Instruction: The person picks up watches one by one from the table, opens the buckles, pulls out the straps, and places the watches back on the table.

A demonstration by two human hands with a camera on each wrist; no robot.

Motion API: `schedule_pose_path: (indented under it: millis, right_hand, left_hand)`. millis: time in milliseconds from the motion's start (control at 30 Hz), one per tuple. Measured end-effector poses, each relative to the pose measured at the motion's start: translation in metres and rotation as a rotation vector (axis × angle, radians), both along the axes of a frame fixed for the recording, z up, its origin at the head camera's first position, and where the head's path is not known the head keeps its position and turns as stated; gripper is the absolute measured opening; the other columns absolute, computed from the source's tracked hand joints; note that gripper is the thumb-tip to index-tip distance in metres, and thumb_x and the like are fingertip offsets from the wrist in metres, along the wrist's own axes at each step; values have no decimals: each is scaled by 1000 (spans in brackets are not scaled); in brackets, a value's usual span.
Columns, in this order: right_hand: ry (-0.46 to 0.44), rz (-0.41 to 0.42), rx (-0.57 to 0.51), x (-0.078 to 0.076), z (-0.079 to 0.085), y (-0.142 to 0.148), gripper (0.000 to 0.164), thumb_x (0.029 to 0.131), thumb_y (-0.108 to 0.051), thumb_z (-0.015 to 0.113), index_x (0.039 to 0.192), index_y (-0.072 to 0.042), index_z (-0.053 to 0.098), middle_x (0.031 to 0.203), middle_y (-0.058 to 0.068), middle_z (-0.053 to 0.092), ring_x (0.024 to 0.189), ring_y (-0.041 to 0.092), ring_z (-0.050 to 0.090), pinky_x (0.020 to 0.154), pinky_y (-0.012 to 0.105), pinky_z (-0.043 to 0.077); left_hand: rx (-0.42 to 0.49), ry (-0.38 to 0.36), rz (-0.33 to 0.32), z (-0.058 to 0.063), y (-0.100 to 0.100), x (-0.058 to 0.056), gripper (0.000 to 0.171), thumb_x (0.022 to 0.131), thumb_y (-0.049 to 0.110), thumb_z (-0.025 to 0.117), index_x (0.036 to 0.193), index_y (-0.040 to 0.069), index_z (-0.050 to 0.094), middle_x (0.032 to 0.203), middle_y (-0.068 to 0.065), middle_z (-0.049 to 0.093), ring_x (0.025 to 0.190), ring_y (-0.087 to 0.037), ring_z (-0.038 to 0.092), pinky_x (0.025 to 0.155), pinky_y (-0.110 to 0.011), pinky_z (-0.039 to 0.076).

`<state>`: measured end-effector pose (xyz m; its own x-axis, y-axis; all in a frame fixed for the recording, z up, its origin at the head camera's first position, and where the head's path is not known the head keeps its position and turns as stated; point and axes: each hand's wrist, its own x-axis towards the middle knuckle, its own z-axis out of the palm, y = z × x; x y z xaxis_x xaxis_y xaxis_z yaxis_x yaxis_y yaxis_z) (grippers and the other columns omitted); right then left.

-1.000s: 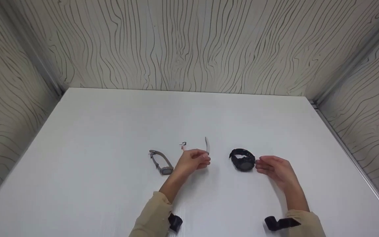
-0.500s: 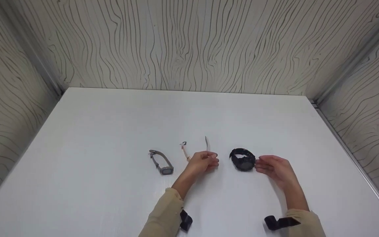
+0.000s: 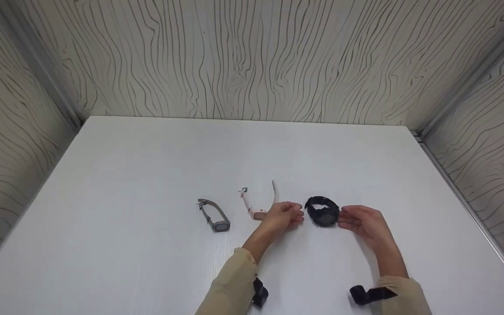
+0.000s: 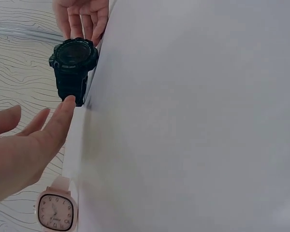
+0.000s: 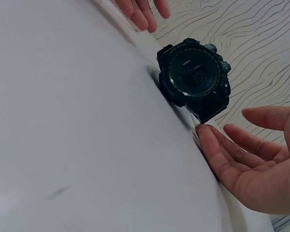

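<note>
Head: we're seeing the black digital sports watch (image 3: 325,219) lying on the white tabletop (image 3: 155,188), between the left hand (image 3: 281,216) and the right hand (image 3: 364,224). Left fingertips are hovering just beside the strap side. Fingers are bending slightly and sitting close together. Right fingertips are sitting right at the dial side, fingers extending loosely. The pink watch (image 3: 258,215) is lying partly behind the left hand, its two strap ends standing apart. The gray watch (image 3: 222,227) is lying farther left, well apart from both hands. Beige sleeves (image 3: 230,284) are covering the forearms; the patterned wall panel (image 3: 234,61) is standing behind the table.

Left wrist: we're getting the left hand with fingers spreading apart, one fingertip overlapping the black strap's near end; we can't tell contact here. The pink watch is showing its rounded-square dial with numerals. Right fingers are pointing at the black watch's dial end.

Right wrist: the black watch is facing us, digits blurring. Right fingers are curving gently, thumb standing well off, one fingertip meeting the watch's near end; we can't tell if it's pressing. Left fingertips are hanging beyond the far end.
</note>
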<state>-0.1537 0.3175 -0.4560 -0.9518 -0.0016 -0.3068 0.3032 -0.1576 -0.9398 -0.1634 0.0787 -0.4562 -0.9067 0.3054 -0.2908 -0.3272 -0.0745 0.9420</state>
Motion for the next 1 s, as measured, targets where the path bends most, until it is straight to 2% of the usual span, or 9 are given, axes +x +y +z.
schedule_pose_path:
  millis: [167,433,633,867,1000]
  right_hand:
    - [-5,-3,16,-1,0,-2,13,91,-3,53,91,2,65,83,11,67,78,22,66,77,35,52]
    - [-3,-6,40,-1,-1,-4,13,91,-3,53,95,5,62,84,11,67,78,22,66,76,35,52]
    - [-1,-3,47,-2,0,-3,16,91,-4,54,99,8,61,84,11,67,78,22,66,76,35,52]
    - [-13,-12,51,-3,-1,-4,12,90,-6,56,90,-1,66,83,9,67,76,20,66,74,34,53]
    - [-3,-9,59,-4,-3,-5,15,90,-4,54,84,-5,67,82,7,67,75,19,65,72,33,53]
  left_hand:
    - [22,-18,9,-4,7,0,24,94,8,48,109,-10,55,95,-17,63,88,-22,63,79,-30,51]
    - [75,-52,-22,-11,7,0,31,96,10,46,119,-10,50,105,-17,61,98,-24,60,85,-31,48]
    - [132,-68,-29,-13,11,-2,32,96,8,44,123,-7,48,106,-15,61,100,-25,59,87,-32,47]
    - [124,-109,-33,-14,15,-7,31,97,10,42,122,-5,51,109,-13,61,101,-24,59,88,-33,47]
    - [142,-127,-23,-15,15,-7,31,97,9,42,122,-6,50,111,-14,61,102,-25,59,87,-33,47]
